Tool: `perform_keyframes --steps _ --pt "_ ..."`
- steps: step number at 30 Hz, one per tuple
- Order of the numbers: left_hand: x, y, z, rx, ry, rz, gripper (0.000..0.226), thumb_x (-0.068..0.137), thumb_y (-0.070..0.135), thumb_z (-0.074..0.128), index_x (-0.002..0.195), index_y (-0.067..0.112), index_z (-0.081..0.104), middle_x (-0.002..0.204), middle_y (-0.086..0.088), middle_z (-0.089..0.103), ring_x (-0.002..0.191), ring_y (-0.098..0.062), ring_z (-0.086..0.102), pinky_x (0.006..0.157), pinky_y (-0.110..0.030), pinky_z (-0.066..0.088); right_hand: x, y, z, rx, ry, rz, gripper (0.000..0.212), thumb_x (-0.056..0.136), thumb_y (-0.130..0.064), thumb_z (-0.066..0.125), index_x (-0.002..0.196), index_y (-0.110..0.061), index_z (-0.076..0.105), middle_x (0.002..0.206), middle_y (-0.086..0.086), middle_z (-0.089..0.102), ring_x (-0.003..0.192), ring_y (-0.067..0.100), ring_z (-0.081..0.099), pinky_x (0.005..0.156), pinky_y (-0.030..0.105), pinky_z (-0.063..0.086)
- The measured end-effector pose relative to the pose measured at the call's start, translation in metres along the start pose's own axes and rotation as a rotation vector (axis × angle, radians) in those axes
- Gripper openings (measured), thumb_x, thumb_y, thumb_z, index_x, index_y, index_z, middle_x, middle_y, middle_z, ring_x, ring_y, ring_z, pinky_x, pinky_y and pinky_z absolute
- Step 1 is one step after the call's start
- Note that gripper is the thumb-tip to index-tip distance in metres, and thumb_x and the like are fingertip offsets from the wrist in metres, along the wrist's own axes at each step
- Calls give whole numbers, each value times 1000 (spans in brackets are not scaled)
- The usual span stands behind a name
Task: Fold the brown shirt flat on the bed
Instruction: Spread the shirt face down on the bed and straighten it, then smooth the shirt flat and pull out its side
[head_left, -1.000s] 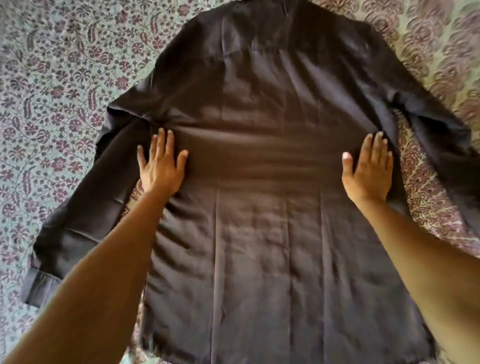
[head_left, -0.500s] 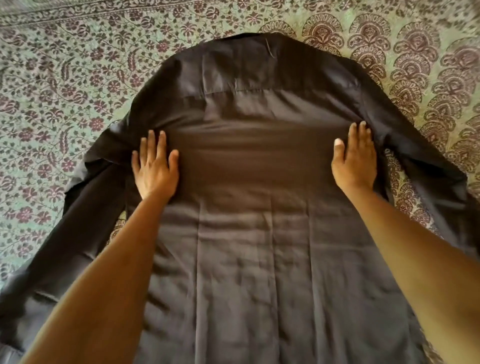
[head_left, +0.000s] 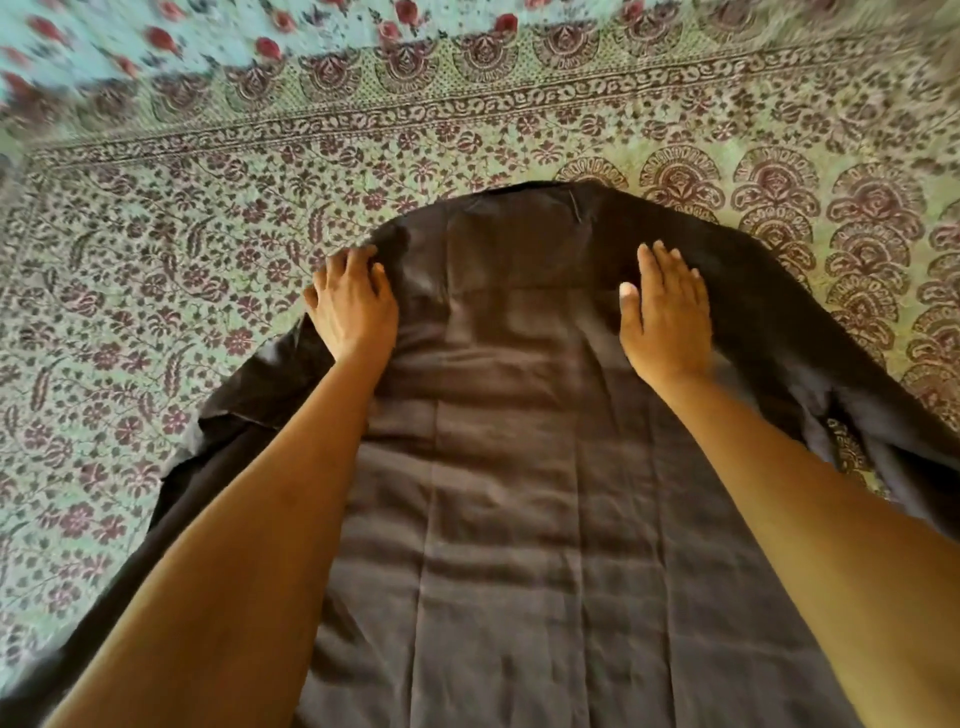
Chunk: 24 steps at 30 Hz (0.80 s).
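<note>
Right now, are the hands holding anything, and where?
Right hand lies flat on the brown cloth shirt; left hand curls at its shoulder edge, grip unclear.

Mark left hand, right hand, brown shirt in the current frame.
left hand (head_left: 353, 304), head view, back of the hand.
right hand (head_left: 667, 312), head view, back of the hand.
brown shirt (head_left: 519, 519), head view, bare back panel.

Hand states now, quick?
Left hand: fingers curled over brown shirt shoulder edge, apparently gripping.
Right hand: open, flat on the shirt.

Bedspread (head_left: 156, 312) lies open left of and beyond the shirt (head_left: 519, 519); a draped sleeve (head_left: 831, 374) occupies the strip along its right edge.
</note>
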<state>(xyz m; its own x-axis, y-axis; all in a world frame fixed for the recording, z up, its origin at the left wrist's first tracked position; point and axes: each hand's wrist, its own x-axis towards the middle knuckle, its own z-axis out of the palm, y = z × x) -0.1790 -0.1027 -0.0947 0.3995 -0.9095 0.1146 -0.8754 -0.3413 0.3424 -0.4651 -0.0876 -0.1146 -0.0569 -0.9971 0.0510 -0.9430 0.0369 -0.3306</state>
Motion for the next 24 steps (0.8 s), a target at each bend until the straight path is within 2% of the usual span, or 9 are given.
perform_keyframes --steps 3,6,8,11,14,16,18,21,24 --pt "34 17 6 -28 -100 89 38 94 20 39 132 20 45 137 -6 46 130 -26 35 108 -44 17 40 -23 -1 58 -28 -75 55 95 -33 22 144 -7 28 151 14 26 142 27 18 116 40 8" --pt "64 37 16 -11 -283 125 54 93 17 38 144 26 25 148 -6 35 139 -24 24 114 -47 10 78 -43 0 62 -71 -66 53 100 -32 28 146 -9 18 153 14 20 142 27 14 116 40 6" --pt "76 50 22 0 -445 132 56 95 25 40 146 25 18 144 -11 40 135 -29 31 114 -49 13 98 -51 0 2 -171 -31 61 98 -37 32 147 -9 10 153 16 19 142 31 13 115 43 7" --pt "79 65 23 15 -434 184 43 88 31 55 129 22 48 114 -10 62 109 -32 55 101 -46 38 112 -54 -6 -126 -309 64 62 92 -35 48 142 -8 23 144 17 34 135 35 23 110 46 18" --pt "67 70 14 -120 -158 282 18 81 19 59 98 16 63 93 -7 65 88 -27 60 83 -34 46 103 -47 -15 -15 -21 29 36 84 -19 57 118 -11 50 116 11 58 116 35 41 96 43 32" --pt "47 65 5 -243 36 430 16 77 12 58 92 10 61 92 -9 63 81 -27 57 72 -31 40 82 -38 -19 64 264 -101 25 77 -11 57 101 -8 52 101 10 60 101 33 45 87 41 32" --pt "21 50 1 -297 94 567 16 72 8 57 88 9 58 90 -13 57 79 -27 52 66 -31 38 55 -25 -19 30 402 -249 21 70 -9 56 90 -6 48 91 12 56 92 29 42 82 39 31" --pt "-17 19 7 -235 -115 690 19 73 13 50 90 11 59 97 -15 52 80 -33 54 61 -37 48 16 -1 -11 1 238 -396 29 72 -23 57 92 -4 49 99 14 58 100 32 46 94 42 31" --pt "-37 2 11 -209 -319 706 36 72 30 38 88 11 65 102 -13 54 78 -36 59 59 -44 52 -8 15 -8 48 14 -416 52 75 -48 53 105 -5 50 107 12 60 105 31 54 103 47 29"
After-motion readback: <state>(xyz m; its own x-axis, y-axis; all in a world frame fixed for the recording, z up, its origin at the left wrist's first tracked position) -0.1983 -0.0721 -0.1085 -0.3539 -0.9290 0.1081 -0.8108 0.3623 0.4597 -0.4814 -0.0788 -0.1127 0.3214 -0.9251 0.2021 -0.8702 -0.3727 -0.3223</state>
